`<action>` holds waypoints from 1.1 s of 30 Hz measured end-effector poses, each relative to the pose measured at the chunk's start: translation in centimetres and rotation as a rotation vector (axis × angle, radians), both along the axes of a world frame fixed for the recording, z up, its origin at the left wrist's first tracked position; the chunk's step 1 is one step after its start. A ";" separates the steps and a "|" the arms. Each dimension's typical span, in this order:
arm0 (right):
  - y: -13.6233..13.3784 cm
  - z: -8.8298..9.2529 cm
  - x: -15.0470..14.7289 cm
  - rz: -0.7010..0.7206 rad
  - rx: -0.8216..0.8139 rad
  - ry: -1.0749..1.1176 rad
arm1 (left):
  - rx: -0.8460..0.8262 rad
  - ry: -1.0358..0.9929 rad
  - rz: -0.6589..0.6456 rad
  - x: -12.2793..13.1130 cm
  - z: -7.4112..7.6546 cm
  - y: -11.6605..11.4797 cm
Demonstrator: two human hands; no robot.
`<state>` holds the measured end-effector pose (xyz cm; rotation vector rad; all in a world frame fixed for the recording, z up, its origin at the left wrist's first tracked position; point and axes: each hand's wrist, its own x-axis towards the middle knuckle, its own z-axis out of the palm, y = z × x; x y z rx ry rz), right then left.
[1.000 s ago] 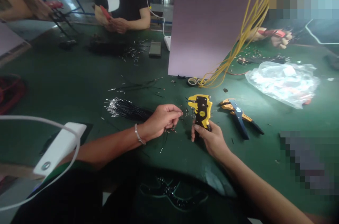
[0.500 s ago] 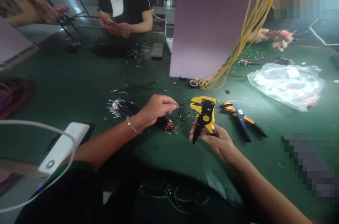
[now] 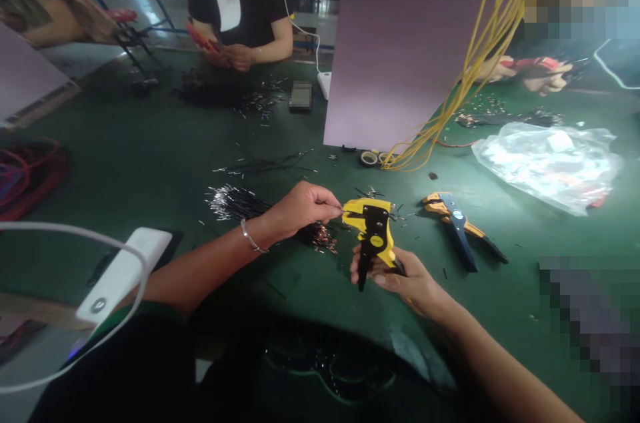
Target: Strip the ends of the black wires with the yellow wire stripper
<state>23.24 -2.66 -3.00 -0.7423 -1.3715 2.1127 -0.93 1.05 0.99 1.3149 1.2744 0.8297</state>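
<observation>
Head view: green tabletop [image 3: 150,176] filled the middle, its brownish edge showing at lower left.
Right hand [image 3: 400,279]: just right of lower centre, grip clenched around the handles of the yellow-and-black wire stripper [image 3: 375,229].
Left hand [image 3: 313,206]: centre, grip pinched together at the stripper's nose; anything between the fingertips was too small to tell.
Black wire bundle [image 3: 245,203]: left of centre, reaching beneath the left forearm.
Room: tabletop showed between stripper and blue-and-orange pliers [image 3: 459,217], right of centre.
Far limit: the purple panel [image 3: 395,49], upper centre, stood beyond the stripper.
</observation>
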 end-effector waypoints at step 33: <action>0.7 -0.3 0.7 0.243 0.123 0.000 | -0.126 -0.125 -0.096 -0.1 0.1 -0.2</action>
